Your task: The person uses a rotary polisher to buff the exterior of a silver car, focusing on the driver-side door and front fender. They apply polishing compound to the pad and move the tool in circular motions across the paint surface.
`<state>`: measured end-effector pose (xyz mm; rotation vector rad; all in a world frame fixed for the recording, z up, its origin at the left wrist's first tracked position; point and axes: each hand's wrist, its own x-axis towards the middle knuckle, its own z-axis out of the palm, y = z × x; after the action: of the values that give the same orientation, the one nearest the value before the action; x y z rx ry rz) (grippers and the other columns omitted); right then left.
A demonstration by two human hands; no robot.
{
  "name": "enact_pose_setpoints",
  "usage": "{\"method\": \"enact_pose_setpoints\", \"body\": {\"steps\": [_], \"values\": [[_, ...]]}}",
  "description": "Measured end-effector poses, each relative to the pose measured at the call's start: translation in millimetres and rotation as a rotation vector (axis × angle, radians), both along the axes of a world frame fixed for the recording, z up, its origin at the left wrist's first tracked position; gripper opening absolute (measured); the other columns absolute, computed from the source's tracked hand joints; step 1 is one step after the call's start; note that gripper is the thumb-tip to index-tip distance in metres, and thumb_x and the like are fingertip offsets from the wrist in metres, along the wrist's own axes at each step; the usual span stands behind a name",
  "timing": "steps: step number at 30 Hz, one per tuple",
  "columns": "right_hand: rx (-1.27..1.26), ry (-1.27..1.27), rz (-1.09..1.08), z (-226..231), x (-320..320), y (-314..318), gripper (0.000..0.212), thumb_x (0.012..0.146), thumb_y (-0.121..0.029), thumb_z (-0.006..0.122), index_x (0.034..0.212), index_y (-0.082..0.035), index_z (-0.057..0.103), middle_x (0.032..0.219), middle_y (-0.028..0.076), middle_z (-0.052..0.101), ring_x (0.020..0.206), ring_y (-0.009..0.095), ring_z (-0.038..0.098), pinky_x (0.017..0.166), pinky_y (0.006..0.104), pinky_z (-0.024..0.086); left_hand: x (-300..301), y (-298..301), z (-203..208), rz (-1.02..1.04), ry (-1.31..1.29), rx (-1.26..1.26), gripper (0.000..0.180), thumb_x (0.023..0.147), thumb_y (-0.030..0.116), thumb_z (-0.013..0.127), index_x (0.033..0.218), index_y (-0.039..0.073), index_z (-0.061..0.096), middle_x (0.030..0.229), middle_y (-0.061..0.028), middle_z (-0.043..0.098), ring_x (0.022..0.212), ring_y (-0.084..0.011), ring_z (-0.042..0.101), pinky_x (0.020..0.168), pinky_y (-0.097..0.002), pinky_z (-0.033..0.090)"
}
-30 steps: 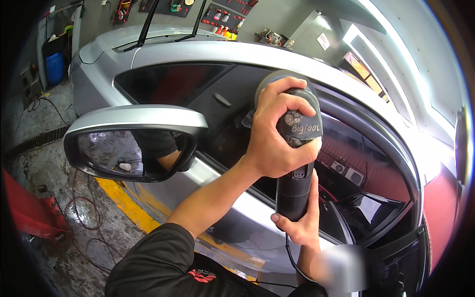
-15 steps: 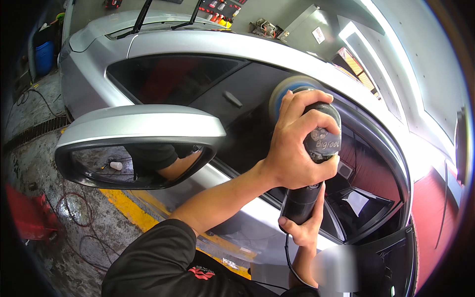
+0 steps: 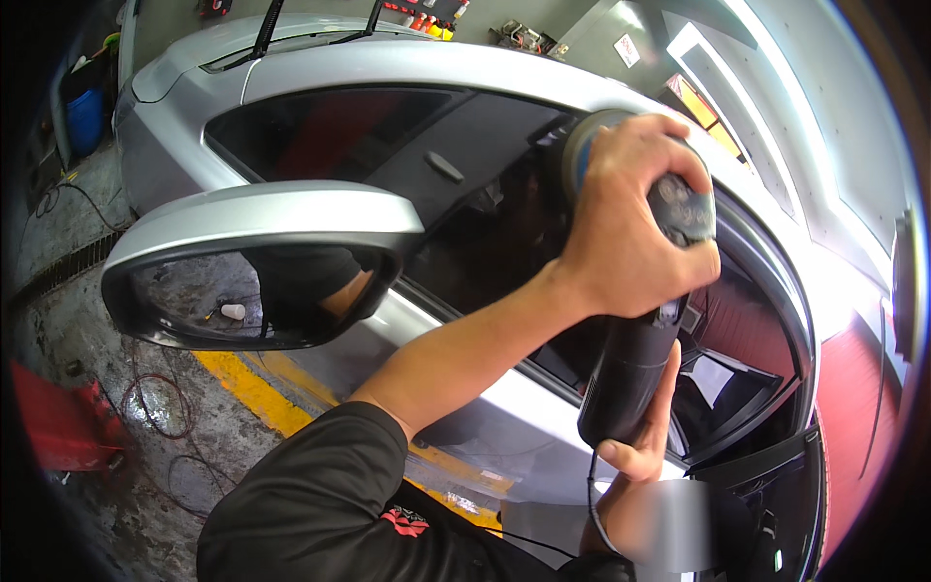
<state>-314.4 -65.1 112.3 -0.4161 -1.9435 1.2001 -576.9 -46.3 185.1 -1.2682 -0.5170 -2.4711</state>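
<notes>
A black car polisher [image 3: 628, 378] with a round pad [image 3: 574, 155] is pressed toward the dark side window [image 3: 475, 233] of a silver car, near the window's upper frame. My left hand [image 3: 630, 228] wraps over the polisher's head, its fingers curled round the top. Lower down, my right hand [image 3: 648, 446] grips the rear end of its body, partly hidden behind it. The power cord [image 3: 593, 495] hangs from that end past my right wrist. Much of the pad is hidden behind my left hand.
The silver wing mirror [image 3: 262, 218] juts out left of my left forearm. A red object [image 3: 63, 427], a coiled hose [image 3: 160, 388] and yellow floor stripes [image 3: 247, 393] lie to the left. A blue bin [image 3: 85, 121] stands far left. Raised wiper arms [image 3: 267, 34] stick up beyond the car's roof edge.
Both hands have carried the polisher to the right and upward across the window, so its pad sits closer to the upper frame. The whole view has shifted slightly.
</notes>
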Motion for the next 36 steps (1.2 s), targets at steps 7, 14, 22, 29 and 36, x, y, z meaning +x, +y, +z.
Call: {"method": "enact_pose_setpoints", "body": {"steps": [7,14,22,29,36], "values": [[0.379,-0.294,0.231,13.1,70.6,41.8,0.121,0.072,0.010,0.072,0.173,-0.004,0.006,0.159,0.027,0.050,0.133,0.037,0.064,0.110,0.0382,0.047,18.5,15.1,18.8,-0.086,-0.062,0.014,0.039,0.058,0.014,0.085,0.092,0.004,0.067,0.124,-0.0207,0.064,0.118,-0.0286,0.065,0.101,-0.0387,0.051],[1.120,-0.317,-0.120,14.2,93.7,58.5,0.111,0.079,-0.005,0.082,0.169,0.005,0.018,0.110,0.020,0.078,0.090,0.028,0.078,0.089,0.0348,0.057,61.2,27.4,33.4,-0.146,-0.032,-0.031,0.041,0.057,0.015,0.086,0.091,0.003,0.066,0.125,-0.0214,0.064,0.115,-0.0285,0.065,0.101,-0.0380,0.051],[1.178,-0.256,-0.109,19.5,126.9,72.9,0.106,0.078,-0.001,0.082,0.167,0.004,0.025,0.106,0.019,0.079,0.083,0.028,0.078,0.079,0.0326,0.058,99.6,38.3,39.8,-0.109,0.027,-0.083,0.041,0.058,0.014,0.085,0.092,0.003,0.066,0.125,-0.0203,0.065,0.112,-0.0272,0.066,0.099,-0.0377,0.051],[1.089,-0.291,-0.122,28.5,138.0,68.8,0.106,0.072,0.004,0.083,0.166,-0.001,0.034,0.104,0.020,0.078,0.080,0.031,0.077,0.074,0.0341,0.060,113.1,41.6,45.6,-0.136,0.039,-0.128,0.041,0.058,0.012,0.086,0.092,0.004,0.064,0.127,-0.0193,0.065,0.107,-0.0255,0.066,0.096,-0.0382,0.052],[1.173,-0.183,-0.087,24.5,123.8,78.5,0.114,0.069,0.000,0.092,0.166,-0.002,0.032,0.103,0.016,0.078,0.080,0.031,0.078,0.073,0.0377,0.062,114.4,41.7,40.6,-0.103,0.049,-0.114,0.041,0.058,0.013,0.087,0.091,0.004,0.063,0.129,-0.0202,0.065,0.111,-0.0253,0.066,0.098,-0.0382,0.052]]}}
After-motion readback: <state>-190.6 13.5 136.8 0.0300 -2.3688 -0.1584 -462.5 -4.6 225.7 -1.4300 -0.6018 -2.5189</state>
